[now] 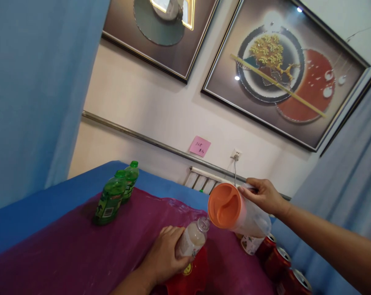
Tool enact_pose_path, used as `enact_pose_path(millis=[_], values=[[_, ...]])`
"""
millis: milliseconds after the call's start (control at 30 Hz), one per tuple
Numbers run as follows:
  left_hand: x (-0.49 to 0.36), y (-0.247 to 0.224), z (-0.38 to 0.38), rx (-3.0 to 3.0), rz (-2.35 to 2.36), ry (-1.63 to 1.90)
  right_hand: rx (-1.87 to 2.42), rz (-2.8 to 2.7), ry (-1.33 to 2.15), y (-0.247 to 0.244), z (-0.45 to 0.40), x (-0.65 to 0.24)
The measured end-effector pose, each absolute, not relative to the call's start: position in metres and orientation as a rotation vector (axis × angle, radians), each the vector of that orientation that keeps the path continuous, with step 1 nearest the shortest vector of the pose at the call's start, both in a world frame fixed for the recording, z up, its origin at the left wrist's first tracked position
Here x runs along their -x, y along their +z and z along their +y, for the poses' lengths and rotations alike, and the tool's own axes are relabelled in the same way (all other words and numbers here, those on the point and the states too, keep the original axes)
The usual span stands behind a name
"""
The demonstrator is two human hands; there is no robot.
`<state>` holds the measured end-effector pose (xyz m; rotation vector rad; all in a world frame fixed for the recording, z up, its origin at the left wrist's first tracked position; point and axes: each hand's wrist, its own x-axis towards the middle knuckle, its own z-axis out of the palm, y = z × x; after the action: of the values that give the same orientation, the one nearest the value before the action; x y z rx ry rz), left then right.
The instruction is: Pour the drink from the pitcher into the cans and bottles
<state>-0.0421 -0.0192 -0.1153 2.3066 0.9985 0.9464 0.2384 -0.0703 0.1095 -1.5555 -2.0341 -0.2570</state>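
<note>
My left hand (167,252) is wrapped round a small clear bottle (193,237) with a pale label and an uncapped mouth; whitish liquid shows inside. My right hand (263,196) grips the handle of a translucent plastic pitcher (254,219) with an orange lid (225,205). The pitcher is tipped sideways, its lid end close to the bottle's mouth. Whether any liquid passes between them I cannot make out. Under the bottle lies a red item (191,276) with a yellow mark, partly hidden by my left hand.
Two green bottles (111,198) with green caps stand at the left on the purple cover (65,241). Several red cans (277,260) and a patterned cup (250,244) stand at the right. Blue curtains (35,90) hang at both sides. A metal rail (161,143) runs along the wall.
</note>
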Motion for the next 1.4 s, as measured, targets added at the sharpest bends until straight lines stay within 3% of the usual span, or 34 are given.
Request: enact_pose_path(millis=[1400], values=[[0.0423, -0.1140, -0.0199, -2.334, 0.992, 0.973, 1.564, -2.066, -0.250, 0.1092, -0.0713, -0.2347]])
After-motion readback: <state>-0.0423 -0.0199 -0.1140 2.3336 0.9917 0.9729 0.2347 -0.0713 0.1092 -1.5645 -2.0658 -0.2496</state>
